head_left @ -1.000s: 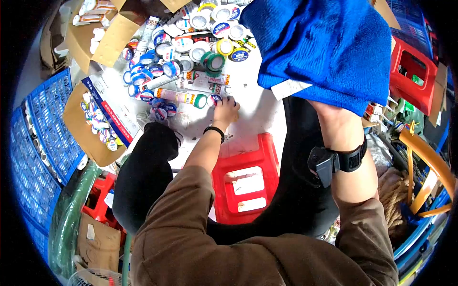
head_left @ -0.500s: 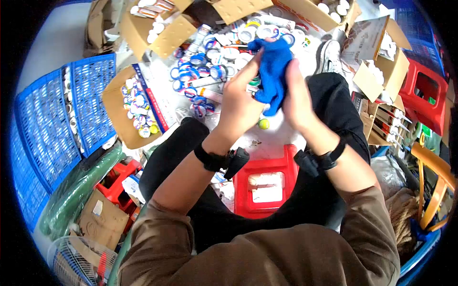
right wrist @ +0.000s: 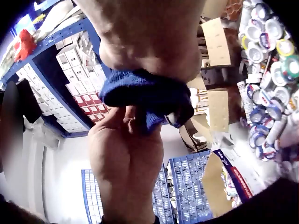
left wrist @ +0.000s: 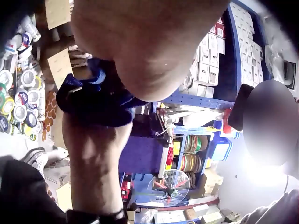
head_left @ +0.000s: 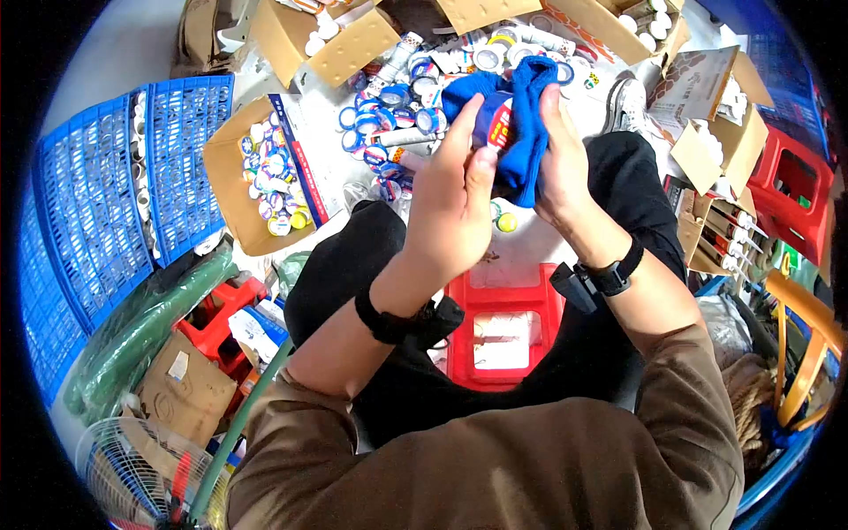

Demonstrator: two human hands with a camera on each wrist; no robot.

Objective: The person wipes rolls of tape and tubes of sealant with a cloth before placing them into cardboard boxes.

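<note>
In the head view a blue cloth (head_left: 528, 132) is folded around a round roll (head_left: 500, 125) whose dark blue and red label faces up. The left hand (head_left: 449, 201) grips the roll from the left, thumb and fingers at its near side. From the right, the right hand (head_left: 564, 163) holds the cloth against it, its fingers mostly behind the cloth. Both wrist views show the cloth (left wrist: 98, 105) (right wrist: 145, 95) pressed between the two hands; the roll's label is hidden there.
Loose tape rolls (head_left: 380, 124) lie heaped on the white surface beyond the hands. An open carton (head_left: 237, 199) of small rolls stands left, beside blue crates (head_left: 93, 203). More cartons (head_left: 711, 146) are at right. A red stool (head_left: 503, 305) is between the knees; a yellow-green roll (head_left: 506, 223) lies near the hands.
The cloth, earlier raised at the right in the right hand, is now between both hands. The left hand came up from the heap; the labelled roll now shows in the cloth.
</note>
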